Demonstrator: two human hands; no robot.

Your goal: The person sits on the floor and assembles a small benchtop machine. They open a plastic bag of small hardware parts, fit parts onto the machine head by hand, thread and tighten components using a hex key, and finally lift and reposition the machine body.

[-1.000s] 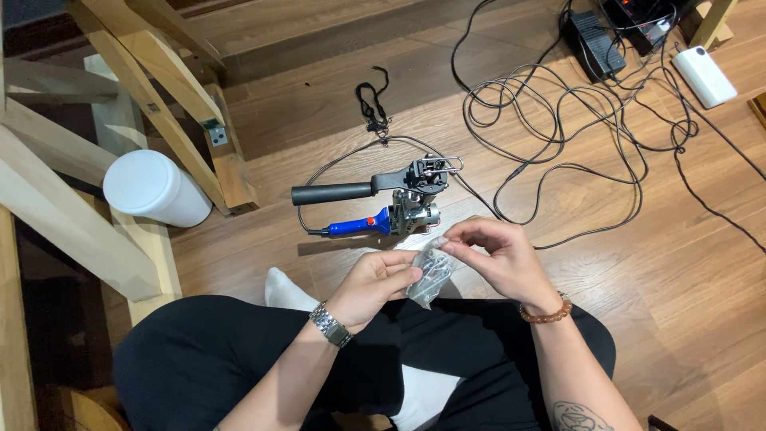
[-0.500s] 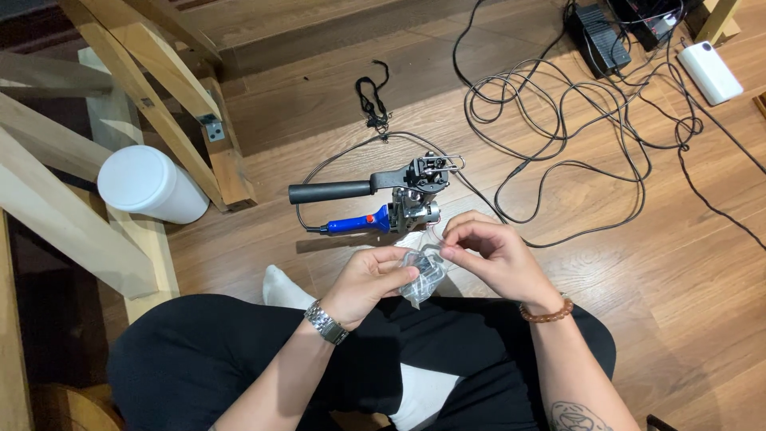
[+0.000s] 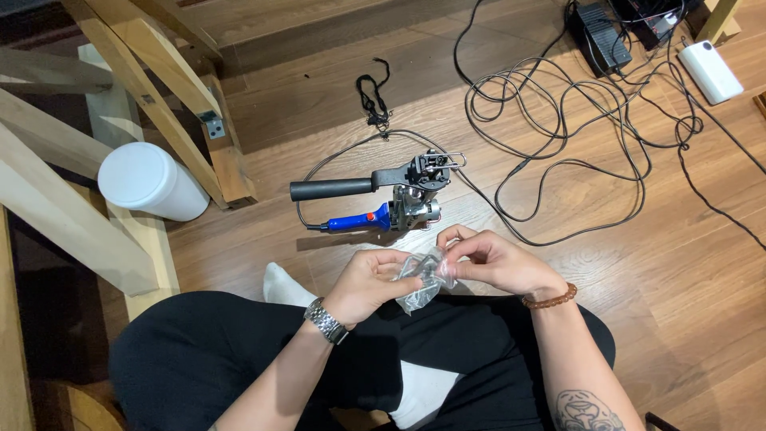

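Two bare hands meet over a small clear plastic bag (image 3: 421,279), held above the lap of a person seated cross-legged on a wooden floor (image 3: 686,263). The left hand (image 3: 369,283), with a metal wristwatch (image 3: 325,321) at its wrist, curls around the bag's lower left side, fingers bent and pressed against the crinkled plastic. The right hand (image 3: 495,262), a brown bead bracelet (image 3: 550,300) at its wrist, pinches the bag's upper edge between thumb and fingertips. What the bag contains cannot be made out.

Just beyond the fingertips of both hands, on the floor, lies a tool with a black handle (image 3: 375,185) and, touching it on the near side, a tool with a blue grip (image 3: 375,219); a metal head joins the two at their right ends. A thin wire loops from them away from the hands toward a small black cord (image 3: 373,96) lying farther out. Well beyond the right hand, a tangle of black cables (image 3: 574,120) spreads across the floor toward a black power adapter (image 3: 597,38) and a white rectangular device (image 3: 708,70). Well out from the left hand, a white cylindrical container (image 3: 150,180) stands among pale wooden beams (image 3: 144,88). Below the hands, black trousers (image 3: 239,359) and a white sock (image 3: 284,284) show.
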